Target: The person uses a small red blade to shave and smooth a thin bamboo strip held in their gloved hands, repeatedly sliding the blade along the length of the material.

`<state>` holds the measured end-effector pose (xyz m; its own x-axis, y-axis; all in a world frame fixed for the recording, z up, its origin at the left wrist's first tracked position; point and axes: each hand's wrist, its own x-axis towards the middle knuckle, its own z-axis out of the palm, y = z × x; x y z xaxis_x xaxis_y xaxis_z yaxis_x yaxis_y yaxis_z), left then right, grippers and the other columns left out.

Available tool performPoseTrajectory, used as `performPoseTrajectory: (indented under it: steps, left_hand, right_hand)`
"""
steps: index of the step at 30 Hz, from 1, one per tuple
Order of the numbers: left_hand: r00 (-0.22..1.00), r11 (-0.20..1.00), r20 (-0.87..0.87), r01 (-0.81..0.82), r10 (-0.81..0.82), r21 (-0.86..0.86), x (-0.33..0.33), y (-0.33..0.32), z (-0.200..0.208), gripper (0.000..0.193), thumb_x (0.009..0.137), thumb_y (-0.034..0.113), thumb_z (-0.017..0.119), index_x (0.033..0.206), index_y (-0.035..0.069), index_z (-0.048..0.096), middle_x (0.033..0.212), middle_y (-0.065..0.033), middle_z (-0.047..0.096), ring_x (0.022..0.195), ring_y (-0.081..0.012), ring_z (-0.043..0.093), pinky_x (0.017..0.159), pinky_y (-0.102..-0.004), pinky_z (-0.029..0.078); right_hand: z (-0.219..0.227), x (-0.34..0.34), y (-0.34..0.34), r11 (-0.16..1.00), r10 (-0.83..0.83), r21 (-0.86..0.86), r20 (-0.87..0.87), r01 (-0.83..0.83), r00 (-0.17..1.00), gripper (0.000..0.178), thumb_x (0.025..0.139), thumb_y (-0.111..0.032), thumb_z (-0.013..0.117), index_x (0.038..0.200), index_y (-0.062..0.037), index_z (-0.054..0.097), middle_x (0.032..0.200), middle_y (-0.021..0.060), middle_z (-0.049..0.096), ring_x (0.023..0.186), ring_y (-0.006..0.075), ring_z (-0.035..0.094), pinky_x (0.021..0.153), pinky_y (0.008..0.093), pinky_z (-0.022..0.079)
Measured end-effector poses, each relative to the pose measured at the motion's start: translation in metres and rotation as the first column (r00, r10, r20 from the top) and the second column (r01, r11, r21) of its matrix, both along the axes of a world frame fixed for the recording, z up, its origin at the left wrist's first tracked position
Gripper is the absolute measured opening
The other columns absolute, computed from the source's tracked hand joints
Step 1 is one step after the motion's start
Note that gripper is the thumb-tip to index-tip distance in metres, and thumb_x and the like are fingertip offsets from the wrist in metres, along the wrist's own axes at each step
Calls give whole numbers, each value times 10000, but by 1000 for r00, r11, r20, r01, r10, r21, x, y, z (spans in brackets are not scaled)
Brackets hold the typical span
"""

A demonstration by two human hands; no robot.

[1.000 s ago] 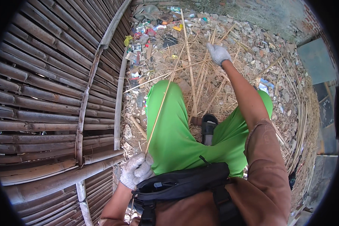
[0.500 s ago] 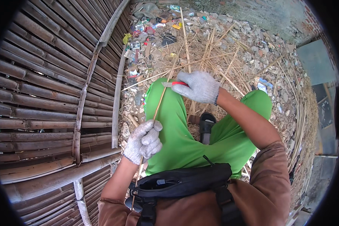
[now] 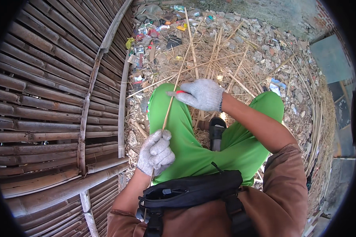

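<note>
My left hand, in a whitish knit glove, is closed round a long thin bamboo strip. The strip slants up and away over my left thigh, and its near end runs down past my wrist beside the bag. My right hand, gloved alike, is closed on a knife with a red handle. Much of that handle is hidden in the fist. The short grey blade lies across the strip above my left knee, pointing left.
Green trousers cover my bent legs, and a black bag sits at my waist. A bamboo slat wall stands close on the left. Straw and strips litter the rubble ahead; a grey wall rises behind.
My left hand has shifted slightly right and nearer to me, still on the strip. My right hand and the knife have moved a little left and nearer.
</note>
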<state>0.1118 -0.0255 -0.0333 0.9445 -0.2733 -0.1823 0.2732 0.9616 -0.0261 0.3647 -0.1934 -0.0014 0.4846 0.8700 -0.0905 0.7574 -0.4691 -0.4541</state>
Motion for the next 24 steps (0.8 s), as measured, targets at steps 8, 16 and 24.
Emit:
performPoseTrajectory:
  steps: [8, 16, 24]
  left_hand:
    - [1000, 1000, 14, 13, -13, 6, 3, 2, -2, 394, 1189, 269, 338, 1237, -34, 586, 583, 35, 479, 352, -126, 404, 471, -318, 396]
    - [1000, 998, 15, 5, -6, 62, -8, 2, -5, 388, 1181, 260, 354, 1237, -47, 585, 574, 39, 464, 347, -116, 390, 427, -310, 357]
    - [1000, 994, -13, 12, -11, 110, -7, 3, -2, 402, 1194, 281, 362, 1191, -36, 609, 574, 38, 461, 353, -120, 396, 389, -304, 358]
  right_hand:
    - [-17, 35, 6, 997, -78, 7, 133, 78, 988, 582, 1088, -624, 446, 1051, -118, 733, 875, 247, 729, 855, 463, 724, 771, 580, 571]
    - [-9, 22, 1, 1000, -15, -1, 36, 15, 999, 645, 1082, -665, 417, 1074, -112, 748, 936, 240, 757, 907, 461, 739, 826, 587, 578]
    - [-4, 28, 10, 999, -13, -43, 98, 17, 995, 575, 1081, -613, 475, 1092, -112, 755, 869, 244, 728, 856, 462, 722, 796, 572, 572]
